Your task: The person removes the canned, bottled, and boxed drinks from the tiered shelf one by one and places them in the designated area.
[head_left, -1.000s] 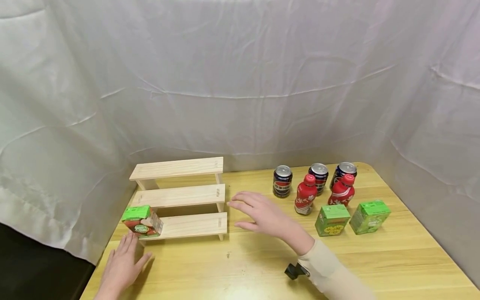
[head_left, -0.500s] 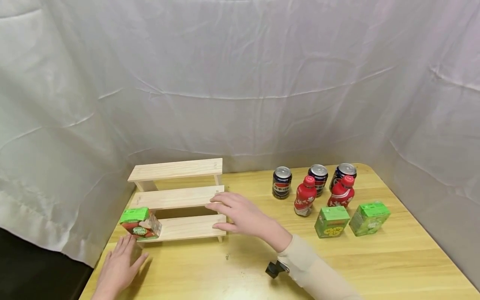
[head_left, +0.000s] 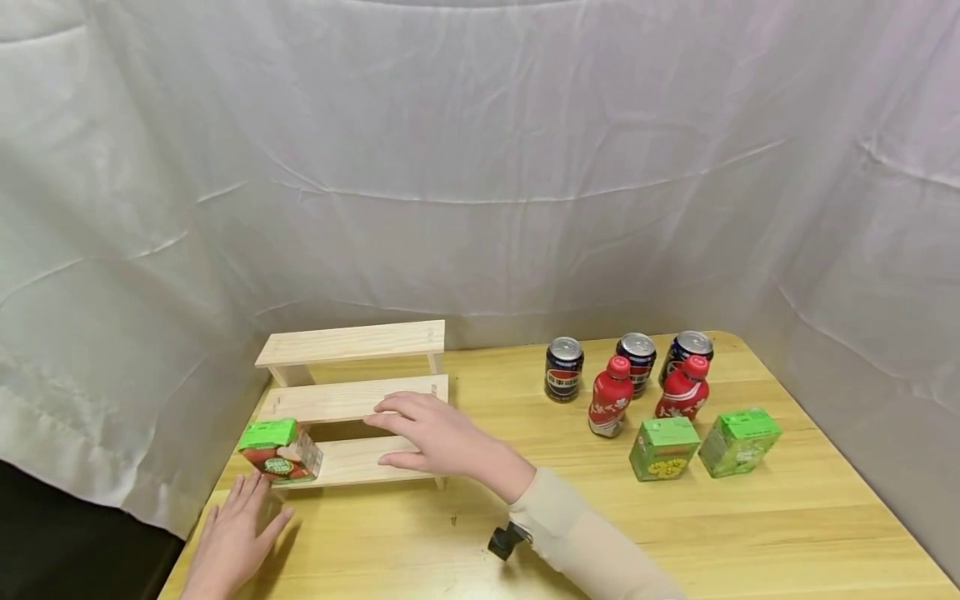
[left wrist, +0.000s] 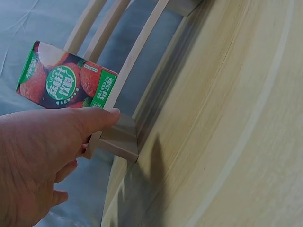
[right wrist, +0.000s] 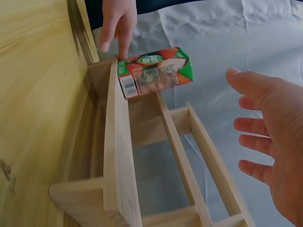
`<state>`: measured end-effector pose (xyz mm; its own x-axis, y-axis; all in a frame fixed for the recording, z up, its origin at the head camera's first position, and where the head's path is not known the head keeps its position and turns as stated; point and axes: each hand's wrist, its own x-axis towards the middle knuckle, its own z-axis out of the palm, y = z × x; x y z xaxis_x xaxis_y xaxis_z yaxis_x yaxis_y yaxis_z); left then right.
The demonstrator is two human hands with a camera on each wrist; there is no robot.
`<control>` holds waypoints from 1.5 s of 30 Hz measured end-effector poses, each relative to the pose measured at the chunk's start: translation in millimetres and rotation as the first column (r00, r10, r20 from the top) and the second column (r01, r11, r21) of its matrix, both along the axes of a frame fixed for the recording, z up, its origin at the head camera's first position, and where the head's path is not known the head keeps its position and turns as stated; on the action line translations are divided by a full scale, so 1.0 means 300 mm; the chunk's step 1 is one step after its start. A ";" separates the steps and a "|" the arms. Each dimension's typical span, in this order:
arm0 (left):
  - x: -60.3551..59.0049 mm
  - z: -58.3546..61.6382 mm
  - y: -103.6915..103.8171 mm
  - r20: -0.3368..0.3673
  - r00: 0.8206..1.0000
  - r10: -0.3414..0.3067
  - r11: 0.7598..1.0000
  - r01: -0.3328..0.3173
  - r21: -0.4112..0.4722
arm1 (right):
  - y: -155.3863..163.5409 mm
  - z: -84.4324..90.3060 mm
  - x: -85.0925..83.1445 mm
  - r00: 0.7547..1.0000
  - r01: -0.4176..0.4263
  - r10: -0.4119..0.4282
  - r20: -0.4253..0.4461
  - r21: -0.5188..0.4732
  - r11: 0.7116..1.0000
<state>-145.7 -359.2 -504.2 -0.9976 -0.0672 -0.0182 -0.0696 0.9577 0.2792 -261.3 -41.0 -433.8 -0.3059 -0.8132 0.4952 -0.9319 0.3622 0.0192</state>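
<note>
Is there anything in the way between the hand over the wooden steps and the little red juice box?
Nothing visible stands between them. The right hand hovers open over the wooden rack, and the bottom step runs bare to the juice box at its left end. The left hand is in front of the box, not between.

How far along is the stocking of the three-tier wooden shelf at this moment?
Early on. One red-and-green juice carton stands on the lowest step of the pale wooden three-tier shelf. The open right hand reaches over the lower steps, holding nothing; the left hand rests on the table, fingertips by the shelf's corner. Three dark cans, two red bottles and two green cartons are off the shelf.
</note>
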 end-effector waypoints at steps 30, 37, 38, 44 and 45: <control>0.003 -0.009 0.002 -0.034 0.999 -0.012 1.000 0.011 -0.028 | -0.345 0.006 -0.004 0.992 0.106 -0.117 0.048 0.184 0.977; 0.004 -0.009 0.001 -0.047 0.999 -0.012 0.999 0.011 -0.040 | -0.394 0.003 -0.012 0.992 0.116 -0.123 0.018 0.222 0.968; 0.004 -0.010 0.002 -0.048 0.999 -0.012 0.999 0.010 -0.042 | -0.400 0.002 -0.013 0.992 0.118 -0.124 0.014 0.226 0.967; 0.003 -0.010 0.005 -0.044 0.999 -0.009 0.999 0.007 -0.047 | -0.442 -0.004 -0.021 0.990 0.123 -0.136 0.040 0.233 0.965; 0.003 -0.010 0.006 -0.042 0.999 -0.009 0.999 0.007 -0.044 | -0.450 -0.004 -0.023 0.989 0.125 -0.139 0.044 0.235 0.964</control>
<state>-144.7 -357.5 -507.1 -0.9979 -0.0588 0.0269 -0.0507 0.9695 0.2398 -268.0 -176.0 -435.1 -0.4413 -0.8539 0.2759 -0.8782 0.4742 0.0629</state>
